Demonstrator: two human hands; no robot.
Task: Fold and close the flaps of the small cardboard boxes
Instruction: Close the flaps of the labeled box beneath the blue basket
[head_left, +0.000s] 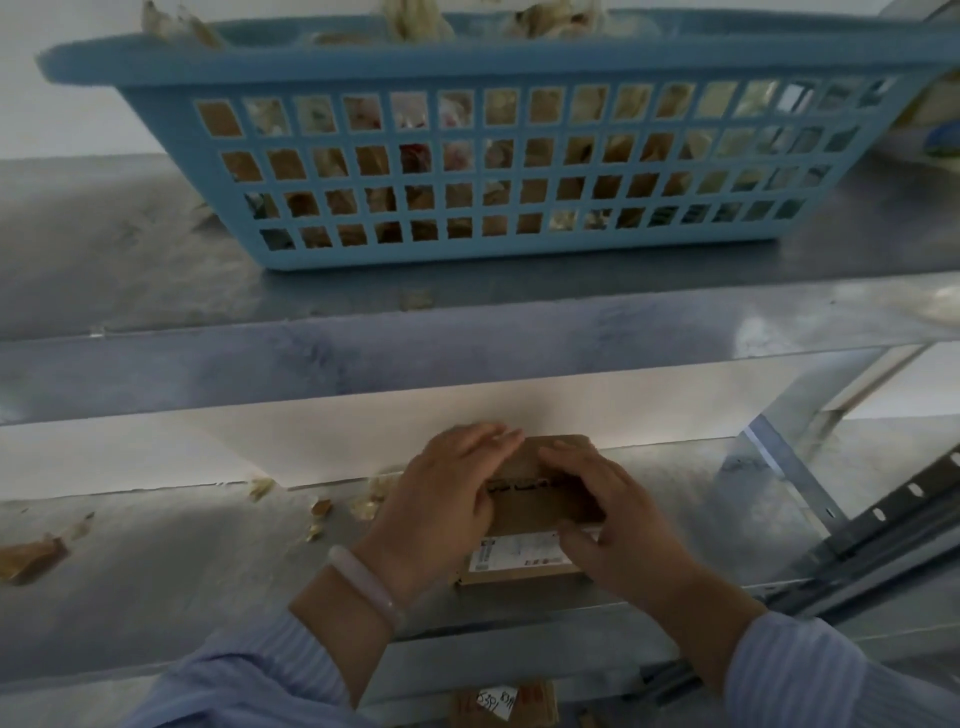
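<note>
- Where the view lay closest to you, a brown cardboard piece (504, 704) with a handwritten white slip sat below the front edge of the lower shelf.
- Your sleeves, pale blue with fine stripes, came in from the bottom corners: the left sleeve (249, 675) and the right sleeve (831, 675).
- A pale bracelet (363, 577) sat on your left wrist.
- The small cardboard box (524, 512) rested on the lower shelf (182, 571), near its front edge and about midway across. A white printed label (514, 556) was on the side facing you.
- Your left hand (441, 493) lay flat over the left part of the box top, with its fingers fairly straight and close together and their tips reaching the far edge.
- Your right hand (613, 519) lay over the right part of the top. Its fingers pressed down with little spread, and the thumb sat against the near side, just beside the label.
- Between your hands a strip of the top flap showed, with a dark slotted seam across it. Whether it was fully tucked could not be told.
- On the left of the same shelf lay torn brown and pale scraps (31, 556), well apart from the box.
- On the right, a slotted metal rail (893, 514) ran at a slant.
- Farther off and above, the upper shelf (363, 358) carried a blue basket (519, 57) with a grid-holed wall, filled with blurred pale and brown packets.
</note>
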